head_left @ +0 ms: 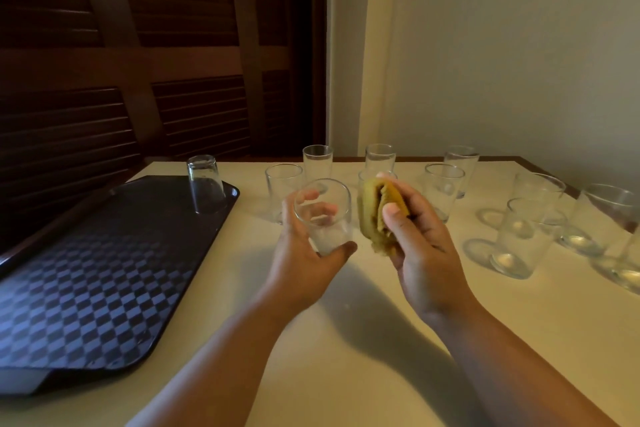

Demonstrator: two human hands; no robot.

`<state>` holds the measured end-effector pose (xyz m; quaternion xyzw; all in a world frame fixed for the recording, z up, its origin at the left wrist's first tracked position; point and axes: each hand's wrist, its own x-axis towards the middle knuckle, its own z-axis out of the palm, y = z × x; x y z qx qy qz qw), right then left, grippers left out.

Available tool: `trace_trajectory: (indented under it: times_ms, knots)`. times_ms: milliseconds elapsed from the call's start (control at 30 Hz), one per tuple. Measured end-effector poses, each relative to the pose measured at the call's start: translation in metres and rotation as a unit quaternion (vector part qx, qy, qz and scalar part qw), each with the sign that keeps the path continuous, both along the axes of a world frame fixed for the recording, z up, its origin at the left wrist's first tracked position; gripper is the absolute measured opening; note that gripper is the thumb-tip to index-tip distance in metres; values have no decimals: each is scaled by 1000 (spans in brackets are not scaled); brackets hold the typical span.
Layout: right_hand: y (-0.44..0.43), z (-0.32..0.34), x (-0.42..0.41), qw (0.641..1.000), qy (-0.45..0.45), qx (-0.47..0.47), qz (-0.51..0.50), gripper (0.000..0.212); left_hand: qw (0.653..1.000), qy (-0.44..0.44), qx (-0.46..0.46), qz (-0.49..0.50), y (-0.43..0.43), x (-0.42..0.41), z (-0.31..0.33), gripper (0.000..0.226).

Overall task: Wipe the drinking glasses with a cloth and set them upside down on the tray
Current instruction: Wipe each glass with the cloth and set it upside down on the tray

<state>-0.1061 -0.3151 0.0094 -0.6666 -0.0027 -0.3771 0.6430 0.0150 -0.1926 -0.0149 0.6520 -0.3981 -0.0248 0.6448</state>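
Observation:
My left hand (304, 263) holds a clear drinking glass (323, 217) upright above the table, mouth tilted toward me. Just to its right, my right hand (420, 246) grips a bunched yellow cloth (375, 215), close to the glass but apart from it. A dark checkered tray (86, 288) lies on the left of the table. One glass (206, 184) stands upside down at the tray's far right corner. Several more glasses stand upright on the table beyond and to the right of my hands, such as one (519, 239) at the right.
The cream table (346, 340) reaches a pale wall at the back right. Dark wooden louvred shutters (138, 80) rise behind the tray. Upright glasses crowd the far middle (317, 163) and the right edge (602, 218).

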Motion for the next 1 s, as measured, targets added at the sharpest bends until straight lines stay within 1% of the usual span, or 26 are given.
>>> trace_trajectory:
  times_ms: [100, 167, 233, 300, 400, 433, 467, 500, 567, 600, 667, 767, 900, 967, 1000]
  knots:
    - [-10, 2, 3, 993, -27, 103, -59, 22, 999, -27, 33, -5, 3, 6, -4, 75]
    - [-14, 3, 3, 989, -32, 122, -72, 23, 995, -70, 65, -4, 4, 3, -6, 73]
    - [-14, 3, 1, 994, -22, 88, -62, 27, 987, -124, 105, 12, 3, 0, -7, 75]
    - [-10, 2, 0, 998, 10, 14, -54, 30, 980, -152, 126, 34, 3, -1, -7, 76]
    - [-3, -1, 1, 983, 69, -127, -113, 35, 969, -196, 141, 56, 5, 4, -6, 80]
    - [-3, -1, 2, 976, 89, -149, -130, 37, 963, -217, 146, 65, 6, 5, -5, 81]
    - [-3, -2, 2, 975, 106, -151, -127, 39, 958, -234, 147, 73, 7, 5, -4, 80]
    - [-4, -1, 1, 979, 116, -133, -100, 40, 955, -246, 144, 79, 7, 5, -4, 80]
    - [-7, -2, 0, 991, 118, -58, -18, 42, 954, -252, 136, 85, 7, 5, -2, 78]
    - [-7, -1, -1, 993, 117, -27, 6, 41, 954, -251, 135, 89, 7, 6, -1, 78]
    - [-6, -1, -1, 993, 113, -18, -3, 38, 953, -253, 140, 94, 8, 7, 0, 78]
    - [-8, -1, 2, 994, 86, 2, -60, 34, 953, -248, 150, 87, 10, 8, 0, 79]
    - [-13, 0, 2, 996, 43, 69, -30, 37, 952, -248, 160, 85, 10, 10, -1, 79]
    - [-13, 1, 1, 997, 37, 74, -13, 37, 950, -250, 166, 87, 10, 11, -2, 78]
    - [-13, 2, 0, 996, 42, 76, 2, 33, 950, -249, 168, 88, 10, 11, -3, 78]
